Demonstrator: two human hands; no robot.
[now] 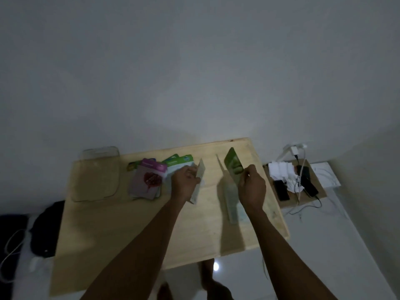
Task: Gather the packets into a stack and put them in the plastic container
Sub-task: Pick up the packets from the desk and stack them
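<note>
Green packet [233, 167] pinched upright in right hand [252, 189]; left hand [184, 182] pinches pale packet [198, 182].

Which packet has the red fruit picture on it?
The purple-topped packet, lying on top of the pile on the table beside the clear container. The others nearby are green-topped, and each hand holds a packet without red.

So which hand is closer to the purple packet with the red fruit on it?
Left. The left hand is right beside the purple packet, holding a pale packet. The right hand is farther away, holding a green packet.
</note>
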